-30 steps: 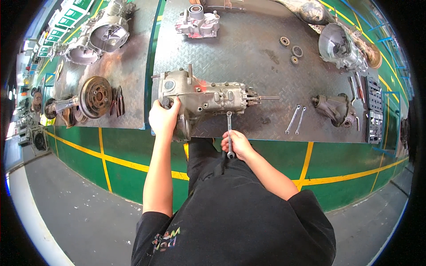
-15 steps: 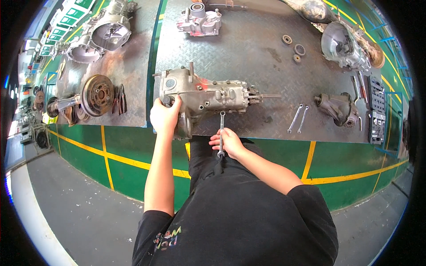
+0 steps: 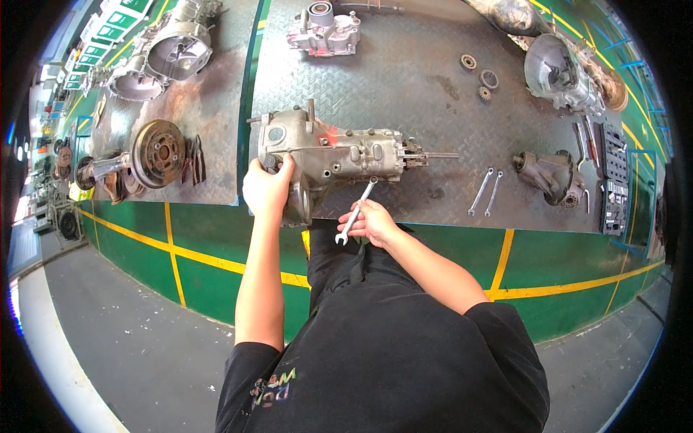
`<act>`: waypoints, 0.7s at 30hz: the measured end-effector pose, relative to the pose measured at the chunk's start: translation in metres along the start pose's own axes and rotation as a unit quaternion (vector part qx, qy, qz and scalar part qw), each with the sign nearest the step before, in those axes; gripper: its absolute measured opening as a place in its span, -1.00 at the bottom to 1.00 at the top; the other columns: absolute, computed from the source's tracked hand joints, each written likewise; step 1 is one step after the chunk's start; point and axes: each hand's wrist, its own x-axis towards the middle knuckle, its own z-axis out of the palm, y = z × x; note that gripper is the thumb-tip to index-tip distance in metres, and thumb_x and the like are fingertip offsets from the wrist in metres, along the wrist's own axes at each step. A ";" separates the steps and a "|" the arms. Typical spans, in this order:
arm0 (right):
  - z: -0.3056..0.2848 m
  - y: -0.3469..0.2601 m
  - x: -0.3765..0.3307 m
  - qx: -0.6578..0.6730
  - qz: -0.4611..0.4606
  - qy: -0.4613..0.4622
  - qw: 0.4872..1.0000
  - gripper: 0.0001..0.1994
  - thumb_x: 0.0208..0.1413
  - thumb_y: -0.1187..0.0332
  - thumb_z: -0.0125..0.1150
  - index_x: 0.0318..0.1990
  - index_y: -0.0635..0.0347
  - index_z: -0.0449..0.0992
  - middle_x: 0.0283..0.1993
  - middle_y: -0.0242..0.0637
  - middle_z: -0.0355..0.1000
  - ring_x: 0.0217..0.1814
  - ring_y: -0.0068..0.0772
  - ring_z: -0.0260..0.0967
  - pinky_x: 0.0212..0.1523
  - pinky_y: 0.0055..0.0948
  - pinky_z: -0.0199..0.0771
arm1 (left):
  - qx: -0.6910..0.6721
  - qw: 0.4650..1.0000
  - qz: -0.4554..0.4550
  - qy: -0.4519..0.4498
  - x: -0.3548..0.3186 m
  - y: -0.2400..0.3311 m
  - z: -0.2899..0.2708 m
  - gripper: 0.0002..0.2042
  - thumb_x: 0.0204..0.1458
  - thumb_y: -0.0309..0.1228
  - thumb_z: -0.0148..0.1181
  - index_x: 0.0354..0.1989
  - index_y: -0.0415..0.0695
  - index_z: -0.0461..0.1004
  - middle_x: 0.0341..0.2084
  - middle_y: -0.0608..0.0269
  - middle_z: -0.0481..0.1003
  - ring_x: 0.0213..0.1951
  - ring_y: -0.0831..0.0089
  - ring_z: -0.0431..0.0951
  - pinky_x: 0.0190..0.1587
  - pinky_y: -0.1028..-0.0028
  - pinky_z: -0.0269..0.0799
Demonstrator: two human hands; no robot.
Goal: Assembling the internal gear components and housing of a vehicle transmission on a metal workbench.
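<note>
The gearbox point(image 3: 333, 155) lies on its side near the front edge of the table point(image 3: 404, 86), its long axis running left to right. The wide bell end points to the person's left and hangs partly over the table's edge; the thin shaft point(image 3: 433, 154) points right.

The left hand point(image 3: 267, 189) is clamped on the bell end, fingers curled over its rim. The right hand point(image 3: 375, 222) is closed round a wrench point(image 3: 356, 211), gripping it near the lower end. The wrench slants: its upper end points up and to the right and touches the gearbox's near side below the middle of the case, while its open lower end sticks out below the fist, over the table's edge. The two hands are apart, with the bell end between them.

Two more wrenches point(image 3: 486, 192) lie side by side on the table to the right of the shaft, near a small dark housing point(image 3: 550, 175). Three rings point(image 3: 479, 74) sit further back. A brake drum point(image 3: 157, 153) lies on the neighbouring plate to the left, and another housing point(image 3: 323, 29) stands at the far edge.
</note>
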 end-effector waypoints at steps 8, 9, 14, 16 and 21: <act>-0.047 -0.028 -0.020 -0.175 0.059 -0.026 0.982 -0.69 0.42 0.14 -0.22 -0.08 0.21 0.32 -0.24 0.00 0.57 -0.36 -0.17 0.61 -0.48 -0.36 0.59 | 0.006 1.000 -0.002 -0.007 0.000 -0.001 -0.002 -0.39 -0.16 0.13 0.30 -0.42 -0.34 0.49 -0.45 -0.27 0.55 -0.30 -0.16 0.60 -0.21 0.10 0.50; -0.049 -0.028 -0.019 -0.175 0.058 -0.026 0.983 -0.69 0.42 0.14 -0.22 -0.08 0.21 0.32 -0.24 0.00 0.57 -0.36 -0.17 0.61 -0.48 -0.36 0.59 | 0.005 1.000 -0.001 -0.008 0.000 0.000 -0.002 -0.39 -0.16 0.13 0.30 -0.42 -0.34 0.49 -0.45 -0.27 0.55 -0.30 -0.16 0.60 -0.21 0.10 0.50; -0.056 -0.039 -0.019 -0.330 0.044 0.022 0.943 -0.65 0.37 0.09 -0.13 -0.20 0.23 0.40 -0.43 -0.14 0.54 -0.55 -0.31 0.54 -0.62 -0.40 0.45 | -0.007 1.000 -0.002 -0.015 0.000 -0.003 0.001 -0.38 -0.16 0.15 0.29 -0.41 -0.35 0.49 -0.45 -0.26 0.55 -0.30 -0.16 0.60 -0.21 0.10 0.50; -0.063 -0.048 -0.023 -0.368 0.016 0.036 0.929 -0.63 0.33 0.09 -0.05 -0.25 0.26 0.48 -0.50 -0.17 0.52 -0.64 -0.38 0.48 -0.65 -0.37 0.38 | 0.000 1.000 -0.007 -0.015 0.001 -0.001 -0.001 -0.38 -0.16 0.15 0.29 -0.41 -0.34 0.49 -0.45 -0.26 0.56 -0.30 -0.16 0.60 -0.21 0.10 0.50; -0.068 -0.116 -0.042 -0.743 -0.124 0.182 0.632 -0.53 0.10 -0.17 0.17 -0.36 0.07 0.68 -0.41 -0.20 0.58 -0.27 -0.13 0.55 -0.23 -0.16 0.52 | -0.001 1.000 -0.007 -0.015 0.001 -0.002 0.000 -0.38 -0.16 0.15 0.29 -0.41 -0.34 0.50 -0.44 -0.25 0.56 -0.29 -0.15 0.60 -0.20 0.10 0.50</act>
